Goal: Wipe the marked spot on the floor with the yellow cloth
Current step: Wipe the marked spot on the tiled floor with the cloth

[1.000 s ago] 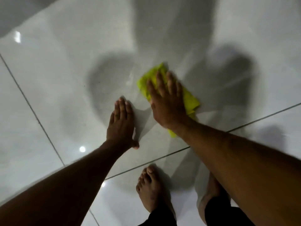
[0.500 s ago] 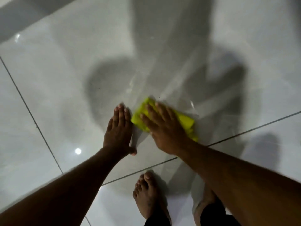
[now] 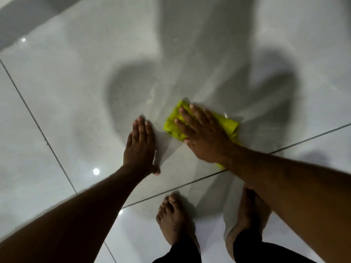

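A folded yellow cloth [image 3: 228, 124] lies on the glossy grey floor tile [image 3: 79, 88] near the middle of the view. My right hand [image 3: 205, 137] presses flat on top of it, fingers spread and pointing up-left, covering most of the cloth. My left hand [image 3: 139, 147] rests palm-down on the bare tile just left of the cloth, holding nothing. No mark on the floor is visible; the spot under the cloth is hidden.
My two bare feet [image 3: 174, 219] stand on the nearer tile below a dark grout line [image 3: 190, 184]. Another grout line [image 3: 38, 126] runs diagonally at the left. Shadows of my arms and body fall across the far tile.
My right hand slid the cloth toward me and to the left, then a little to the right again. The left hand stayed planted on the tile.
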### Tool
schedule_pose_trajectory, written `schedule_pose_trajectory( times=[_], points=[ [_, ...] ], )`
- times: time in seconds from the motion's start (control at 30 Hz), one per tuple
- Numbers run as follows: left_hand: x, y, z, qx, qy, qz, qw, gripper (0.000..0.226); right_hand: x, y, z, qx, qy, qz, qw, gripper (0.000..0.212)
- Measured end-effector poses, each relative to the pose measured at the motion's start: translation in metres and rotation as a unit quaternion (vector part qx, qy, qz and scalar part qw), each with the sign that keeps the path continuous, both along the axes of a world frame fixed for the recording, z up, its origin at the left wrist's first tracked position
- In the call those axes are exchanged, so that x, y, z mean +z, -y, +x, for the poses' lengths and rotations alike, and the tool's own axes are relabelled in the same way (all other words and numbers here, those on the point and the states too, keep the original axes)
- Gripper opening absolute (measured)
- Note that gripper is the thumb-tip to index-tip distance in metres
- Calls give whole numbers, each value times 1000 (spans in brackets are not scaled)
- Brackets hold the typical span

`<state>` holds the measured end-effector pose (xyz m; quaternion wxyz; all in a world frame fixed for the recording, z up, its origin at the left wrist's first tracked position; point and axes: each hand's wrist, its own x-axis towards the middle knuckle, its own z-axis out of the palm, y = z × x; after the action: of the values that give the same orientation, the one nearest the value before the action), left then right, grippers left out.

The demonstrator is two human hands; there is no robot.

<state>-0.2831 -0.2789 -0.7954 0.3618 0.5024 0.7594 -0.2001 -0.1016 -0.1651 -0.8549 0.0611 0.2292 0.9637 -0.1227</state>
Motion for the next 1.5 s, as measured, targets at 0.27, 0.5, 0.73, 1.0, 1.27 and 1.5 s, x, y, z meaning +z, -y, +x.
schedule_pose_trajectory(
  times=[0.27, 0.5, 0.73, 1.0, 1.27, 1.5],
  points=[
    [-4, 4, 0, -14, -13, 3, 1000, 168, -4, 0, -66, -92, -18, -18, 995, 60],
    [-2, -1, 1, -6, -9, -10, 1000, 165, -11, -40, 51, 148, 17, 18, 989, 65],
    [-10, 6, 0, -19, -16, 6, 1000, 169, -7, -16, -65, -137, -29, 1, 990, 65],
    [1, 0, 1, -21, -15, -13, 1000, 164, -19, -74, 105, 172, 6, 37, 984, 60],
    [-5, 1, 0, -19, -19, -7, 1000, 165, 2, 16, -25, -471, 18, 7, 882, 60],
    [-7, 6, -3, -8, -7, 10, 1000, 167, -19, -61, -60, 167, -63, 27, 984, 58]
  ],
)
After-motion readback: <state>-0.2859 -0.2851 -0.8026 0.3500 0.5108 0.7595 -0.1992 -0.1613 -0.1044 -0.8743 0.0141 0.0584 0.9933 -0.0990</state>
